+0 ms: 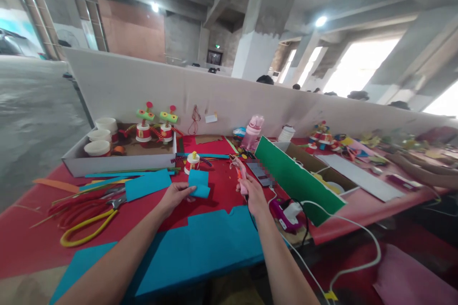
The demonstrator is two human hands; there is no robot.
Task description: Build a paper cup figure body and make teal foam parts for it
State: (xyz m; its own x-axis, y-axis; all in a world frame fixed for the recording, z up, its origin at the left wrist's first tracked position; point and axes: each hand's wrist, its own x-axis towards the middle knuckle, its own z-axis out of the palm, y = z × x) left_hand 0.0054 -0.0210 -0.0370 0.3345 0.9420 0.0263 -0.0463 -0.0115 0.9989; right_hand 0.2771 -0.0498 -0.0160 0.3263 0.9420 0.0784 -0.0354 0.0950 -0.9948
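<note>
A small folded piece of blue paper (pixel 199 184) is pinched between the thumb and fingers of my left hand (pixel 179 195), above the red tabletop. My right hand (pixel 255 193) is wrapped round the handle of a pink hot glue gun (pixel 243 177), whose nozzle points up and away from me. The gun is apart from the paper. Just beyond the paper stands a paper-cup figure (pixel 192 163) with a yellow top and coiled paper arms. In front of me lie large sheets of blue paper (pixel 222 236); another blue piece (pixel 148 185) rests left of my left hand.
Yellow-handled pliers (pixel 91 228) and red-handled tools (pixel 77 207) lie at left. A white box (pixel 118 166) holds cups and two finished-looking figures. On the right are a green-sided box (pixel 296 181), a phone (pixel 260 173), and a purple power strip (pixel 286 217) with trailing cables.
</note>
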